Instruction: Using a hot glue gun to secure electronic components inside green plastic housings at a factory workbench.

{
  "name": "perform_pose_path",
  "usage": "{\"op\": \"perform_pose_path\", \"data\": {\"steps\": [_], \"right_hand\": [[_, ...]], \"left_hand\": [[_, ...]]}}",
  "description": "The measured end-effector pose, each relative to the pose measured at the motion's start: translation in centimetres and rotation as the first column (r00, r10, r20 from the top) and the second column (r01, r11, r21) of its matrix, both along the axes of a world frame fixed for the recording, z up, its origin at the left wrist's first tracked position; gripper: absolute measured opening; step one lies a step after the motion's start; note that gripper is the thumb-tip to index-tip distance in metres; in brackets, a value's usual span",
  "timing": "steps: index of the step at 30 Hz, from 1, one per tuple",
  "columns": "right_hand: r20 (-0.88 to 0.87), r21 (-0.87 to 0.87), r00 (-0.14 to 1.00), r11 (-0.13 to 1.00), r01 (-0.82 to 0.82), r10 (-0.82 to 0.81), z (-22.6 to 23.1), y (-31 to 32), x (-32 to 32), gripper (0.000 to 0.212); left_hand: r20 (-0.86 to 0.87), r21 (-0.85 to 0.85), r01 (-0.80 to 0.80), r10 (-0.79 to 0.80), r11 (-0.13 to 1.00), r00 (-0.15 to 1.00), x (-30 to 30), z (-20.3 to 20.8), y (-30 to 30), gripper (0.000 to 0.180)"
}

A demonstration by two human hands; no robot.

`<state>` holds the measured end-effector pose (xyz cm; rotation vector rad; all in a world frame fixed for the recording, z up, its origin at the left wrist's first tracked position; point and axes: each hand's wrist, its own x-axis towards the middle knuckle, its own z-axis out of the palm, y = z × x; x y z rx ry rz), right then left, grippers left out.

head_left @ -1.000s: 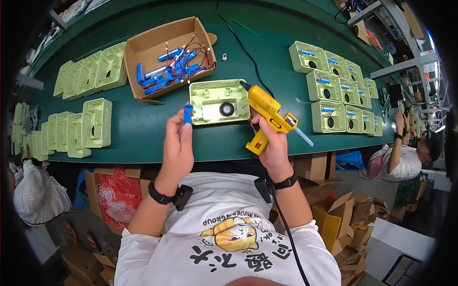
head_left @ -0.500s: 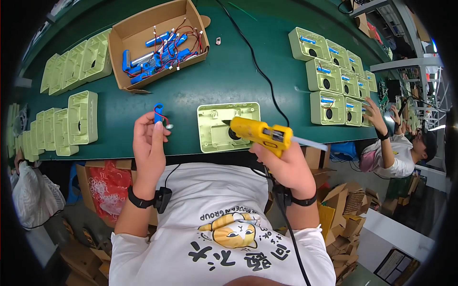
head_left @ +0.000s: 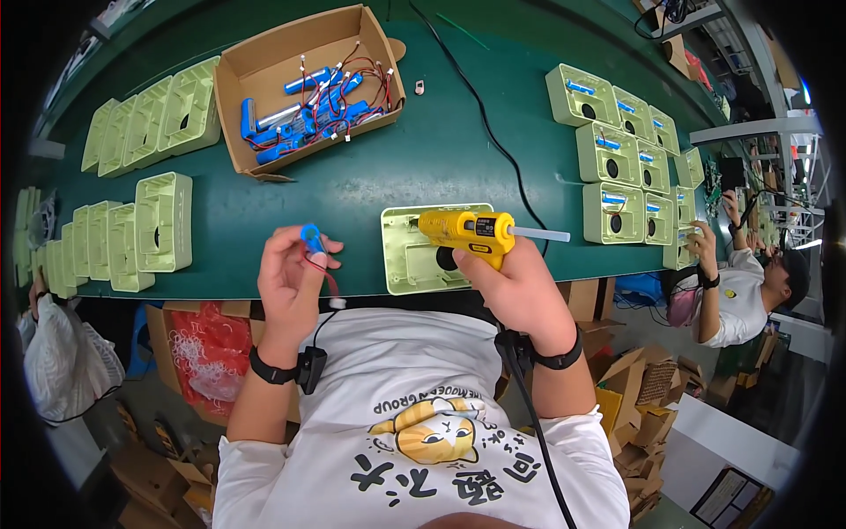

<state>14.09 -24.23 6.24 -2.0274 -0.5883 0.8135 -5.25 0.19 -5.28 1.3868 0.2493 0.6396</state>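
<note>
My right hand (head_left: 515, 295) is closed round the grip of a yellow hot glue gun (head_left: 463, 227), with a pale glue stick (head_left: 539, 234) poking out of its rear. The gun's nozzle is over the upper left part of a light green plastic housing (head_left: 397, 278) on the table before me. A round black part (head_left: 448, 258) inside the housing is partly covered by the gun and hand. To the left, my left hand (head_left: 295, 278) pinches a blue cylindrical battery (head_left: 311, 236) with red and black wires and a white connector (head_left: 337, 303), held apart from the housing.
A cardboard box (head_left: 233, 145) of wired blue batteries stands at the back left. Rows of green housings (head_left: 165, 220) line the left; housings with batteries in them (head_left: 608, 159) stand at the right. A black cable (head_left: 480, 115) crosses the table. Another person (head_left: 749, 291) works at far right.
The glue gun's nozzle has moved into the housing's upper left, and the gun sits more level. My left hand has tilted the battery. The view has shifted slightly, and the co-worker's hand has lowered.
</note>
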Motion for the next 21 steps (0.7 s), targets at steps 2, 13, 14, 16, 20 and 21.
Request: {"op": "perform_pose_path", "data": {"steps": [2,13,14,16,20,21], "right_hand": [[-0.095,-0.052,0.995,0.999,0.012,-0.017,0.7,-0.2,0.1,0.027],[-0.105,0.046,0.977,0.981,0.19,-0.184,0.8,-4.3,-1.4,0.024],[-0.084,0.058,0.97,0.97,0.235,-0.23,0.6,-4.7,-1.7,0.024],[-0.016,0.081,0.973,0.97,0.231,-0.23,-0.7,-5.4,-2.4,0.023],[0.17,0.113,0.963,0.975,0.19,-0.208,-3.1,-6.0,-3.4,0.021],[0.217,0.103,0.957,0.979,0.174,-0.193,-3.5,-5.8,-3.6,0.019]], "left_hand": [[-0.025,0.028,-0.023,0.024,0.999,0.999,-0.4,-0.8,0.3,0.038],[-0.173,-0.135,0.052,-0.075,0.99,0.982,0.2,3.0,0.3,0.048],[-0.118,-0.122,0.081,-0.096,0.989,0.988,0.5,2.9,0.2,0.049],[-0.004,-0.093,0.151,-0.152,0.984,0.988,1.8,3.1,0.2,0.051],[-0.005,0.024,0.153,-0.153,0.988,0.988,5.0,4.4,-1.0,0.051],[-0.004,0.024,0.152,-0.152,0.988,0.988,5.6,4.4,-1.6,0.051]]}}
